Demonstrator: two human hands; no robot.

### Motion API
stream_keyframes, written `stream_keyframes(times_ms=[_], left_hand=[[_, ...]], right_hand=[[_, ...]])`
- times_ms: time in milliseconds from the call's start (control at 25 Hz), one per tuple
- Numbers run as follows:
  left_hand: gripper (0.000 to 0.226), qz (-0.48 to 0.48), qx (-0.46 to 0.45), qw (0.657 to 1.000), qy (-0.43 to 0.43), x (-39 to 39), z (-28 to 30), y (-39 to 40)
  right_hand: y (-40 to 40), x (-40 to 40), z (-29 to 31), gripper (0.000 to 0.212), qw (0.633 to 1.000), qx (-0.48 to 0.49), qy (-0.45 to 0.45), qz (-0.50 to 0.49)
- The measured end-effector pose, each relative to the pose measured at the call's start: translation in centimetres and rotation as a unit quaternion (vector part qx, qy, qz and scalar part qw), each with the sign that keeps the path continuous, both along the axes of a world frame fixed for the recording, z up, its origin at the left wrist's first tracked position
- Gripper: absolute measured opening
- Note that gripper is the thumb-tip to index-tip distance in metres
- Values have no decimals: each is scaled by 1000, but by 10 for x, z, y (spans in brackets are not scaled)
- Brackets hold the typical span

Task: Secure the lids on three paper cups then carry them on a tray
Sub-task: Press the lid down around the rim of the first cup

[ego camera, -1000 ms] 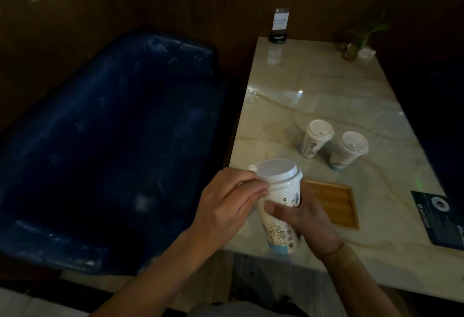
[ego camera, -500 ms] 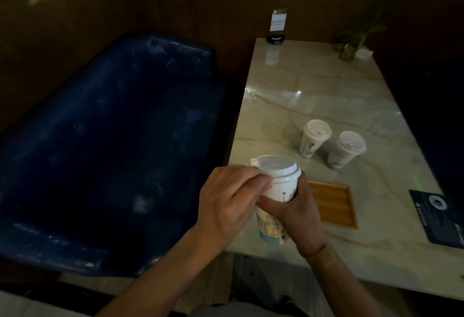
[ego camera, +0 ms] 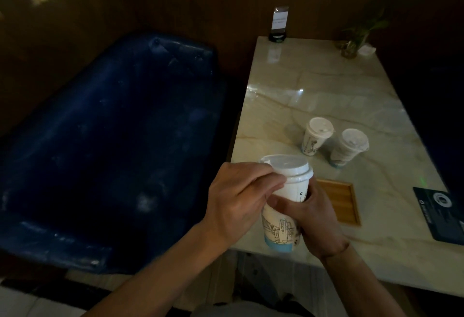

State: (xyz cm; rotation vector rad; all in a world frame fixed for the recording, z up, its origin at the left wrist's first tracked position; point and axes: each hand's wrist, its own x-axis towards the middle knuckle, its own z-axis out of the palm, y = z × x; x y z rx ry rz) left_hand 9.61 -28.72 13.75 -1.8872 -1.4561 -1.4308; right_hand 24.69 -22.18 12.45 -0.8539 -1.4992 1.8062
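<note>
While right hand (ego camera: 313,213) grips cup (ego camera: 281,218), left hand (ego camera: 241,196) pinches lid (ego camera: 286,166); contents hidden.

Blue padded bench seat (ego camera: 108,145) left of marble table (ego camera: 313,90). Upright sign stand (ego camera: 279,24) at table's far edge, small potted plant (ego camera: 356,37) at far right corner. Dark card (ego camera: 442,213) near right edge.
</note>
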Motion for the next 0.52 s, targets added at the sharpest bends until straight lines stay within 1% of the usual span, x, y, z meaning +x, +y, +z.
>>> stream_keyframes(times_ms=[120, 200, 280, 360, 440, 520], left_hand=[[9, -4, 14, 1000, -1, 3, -1, 0], [11, -8, 16, 1000, -2, 3, -1, 0], [16, -6, 12, 1000, -13, 2, -1, 0], [14, 1, 5, 999, -43, 0, -3, 1], [18, 10, -6, 997, -83, -1, -3, 1], [19, 18, -28, 994, -100, -2, -3, 2]], right_hand=[[0, 3, -3, 52, 999, -39, 12, 12], [0, 5, -4, 52, 998, -52, 17, 19], [1, 6, -3, 60, 998, -57, 14, 28], [1, 4, -1, 68, 999, -46, -1, 26], [2, 0, 1, 78, 1000, -27, -15, 0], [3, -4, 2, 86, 999, -18, -23, -24]])
